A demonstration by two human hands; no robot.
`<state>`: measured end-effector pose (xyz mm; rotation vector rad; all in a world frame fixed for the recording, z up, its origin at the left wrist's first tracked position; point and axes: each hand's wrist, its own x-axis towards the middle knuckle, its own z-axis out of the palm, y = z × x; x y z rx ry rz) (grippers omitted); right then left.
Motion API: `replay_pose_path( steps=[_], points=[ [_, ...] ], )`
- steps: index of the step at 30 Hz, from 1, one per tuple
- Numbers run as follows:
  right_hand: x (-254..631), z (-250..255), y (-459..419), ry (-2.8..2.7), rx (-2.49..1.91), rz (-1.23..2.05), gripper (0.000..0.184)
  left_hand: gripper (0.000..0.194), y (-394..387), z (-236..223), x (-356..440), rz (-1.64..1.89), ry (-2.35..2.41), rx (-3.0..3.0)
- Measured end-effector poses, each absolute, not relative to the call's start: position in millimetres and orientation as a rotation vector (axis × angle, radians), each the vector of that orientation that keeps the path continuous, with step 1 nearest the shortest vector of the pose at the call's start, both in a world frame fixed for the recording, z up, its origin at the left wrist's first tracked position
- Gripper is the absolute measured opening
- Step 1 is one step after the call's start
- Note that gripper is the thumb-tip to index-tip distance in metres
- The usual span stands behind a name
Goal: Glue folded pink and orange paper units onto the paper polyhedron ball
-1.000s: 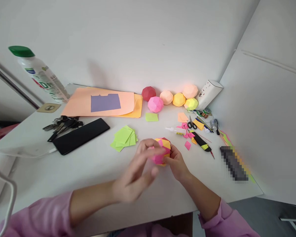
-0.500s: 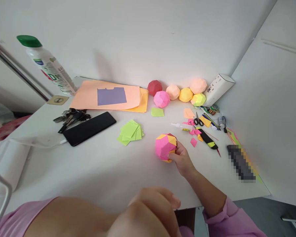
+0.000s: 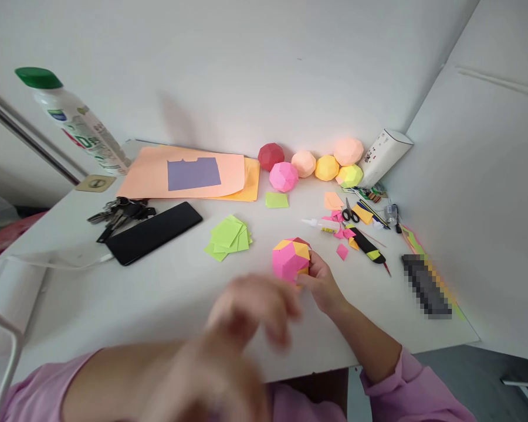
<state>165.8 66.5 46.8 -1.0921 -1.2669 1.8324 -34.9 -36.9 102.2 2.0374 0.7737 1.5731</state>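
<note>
Paper ball [image 3: 289, 261] grasped by right grip [image 3: 325, 284], partly covered; left grip [image 3: 220, 354] blurred, state unclear.

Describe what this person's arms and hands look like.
The left sleeve and right sleeve are pinkish-purple fabric, ending well short of the wrists. The right hand is bare, without glove or watch; the left hand looks ungloved too, though blur hides finer detail.

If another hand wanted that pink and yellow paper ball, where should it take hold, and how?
Cup the paper ball lightly around its left side, probably coming from the left: the right hand holds its right side, and the rounded, faceted left side is uncovered.
</note>
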Motion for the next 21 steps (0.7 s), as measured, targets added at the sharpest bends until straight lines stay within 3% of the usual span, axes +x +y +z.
replay_pose_path(
  steps=[2,6,11,15,21],
  points=[
    [165.2,48.1,65.9,-1.307,-1.069,1.826,0.046,0.061,-6.9,93.1,-24.7,1.551,0.755,2.086],
    [165.9,48.5,65.5,-1.408,-1.037,1.789,0.042,0.102,39.6,43.1,-11.5,1.226,0.784,2.343],
    [169.0,51.1,65.3,-1.461,-1.057,1.848,0.037,0.098,49.8,2.5,-13.8,1.096,0.877,2.348],
    [171.2,56.2,65.8,-1.440,-1.022,1.915,0.031,0.087,46.5,-1.1,-12.7,1.163,0.939,2.338],
    [178.5,59.3,73.8,-1.399,-0.955,1.923,0.024,0.086,47.7,-4.5,-11.9,1.214,1.028,2.305]
  ],
)
